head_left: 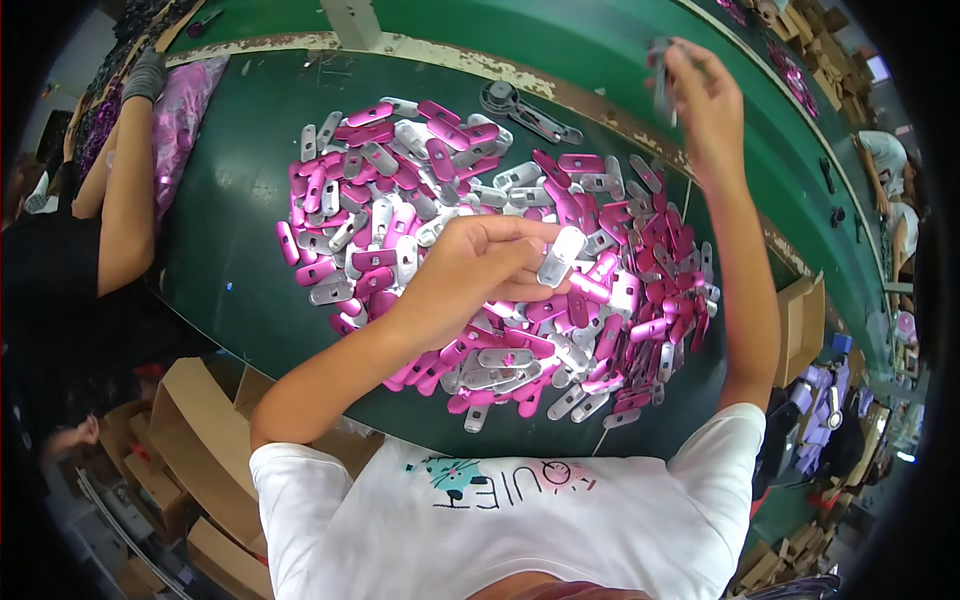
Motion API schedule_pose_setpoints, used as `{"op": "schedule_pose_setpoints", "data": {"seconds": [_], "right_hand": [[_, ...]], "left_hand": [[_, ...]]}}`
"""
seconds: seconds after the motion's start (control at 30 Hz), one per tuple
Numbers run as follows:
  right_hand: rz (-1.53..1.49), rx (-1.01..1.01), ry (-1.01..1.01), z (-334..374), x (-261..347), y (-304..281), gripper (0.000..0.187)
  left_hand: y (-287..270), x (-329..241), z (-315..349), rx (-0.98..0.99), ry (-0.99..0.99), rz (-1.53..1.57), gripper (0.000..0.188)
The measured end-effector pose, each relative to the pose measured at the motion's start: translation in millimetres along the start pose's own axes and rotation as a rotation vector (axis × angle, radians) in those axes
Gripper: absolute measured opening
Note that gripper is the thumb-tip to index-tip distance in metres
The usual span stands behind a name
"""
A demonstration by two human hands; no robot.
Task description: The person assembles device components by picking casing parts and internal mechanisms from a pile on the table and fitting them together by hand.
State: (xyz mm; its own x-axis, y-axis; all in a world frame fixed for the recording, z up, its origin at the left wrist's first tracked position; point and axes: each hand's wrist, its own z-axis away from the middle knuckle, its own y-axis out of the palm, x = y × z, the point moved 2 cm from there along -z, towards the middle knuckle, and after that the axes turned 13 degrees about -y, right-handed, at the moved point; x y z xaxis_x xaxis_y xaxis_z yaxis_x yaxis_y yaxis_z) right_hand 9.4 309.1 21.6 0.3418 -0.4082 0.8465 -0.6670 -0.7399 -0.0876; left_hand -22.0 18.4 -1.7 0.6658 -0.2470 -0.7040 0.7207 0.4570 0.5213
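And here's the left hand (468,265) over the middle of the green worktop (230,230), thumb and fingers pinching 1 silver plate (563,256)! That plate juts out past the fingertips, tilted, toward the right edge, above a heap of pink and silver plates (520,345). Up goes our eye to the right hand (710,95), raised out beyond the far edge, fingers curled round a dark grey object (660,85), too blurred to identify, showing left of the fingers. Near the far edge, just beside the heap, lies 1 dark round-ended tool (528,113).
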Motion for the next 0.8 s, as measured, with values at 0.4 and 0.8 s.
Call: {"op": "schedule_pose_setpoints", "data": {"seconds": [0.4, 0.8], "right_hand": [[-0.158, 0.082, 0.150, 116.0, 60.6, 58.7, 0.033], [-0.108, 0.154, 0.118, 123.1, 49.3, 60.8, 0.034]], "left_hand": [[6.5, 9.6, -4.4, -0.048, -0.074, 0.079, 0.032], [5.3, 11.2, -4.3, -0.044, -0.064, 0.101, 0.035]]}}
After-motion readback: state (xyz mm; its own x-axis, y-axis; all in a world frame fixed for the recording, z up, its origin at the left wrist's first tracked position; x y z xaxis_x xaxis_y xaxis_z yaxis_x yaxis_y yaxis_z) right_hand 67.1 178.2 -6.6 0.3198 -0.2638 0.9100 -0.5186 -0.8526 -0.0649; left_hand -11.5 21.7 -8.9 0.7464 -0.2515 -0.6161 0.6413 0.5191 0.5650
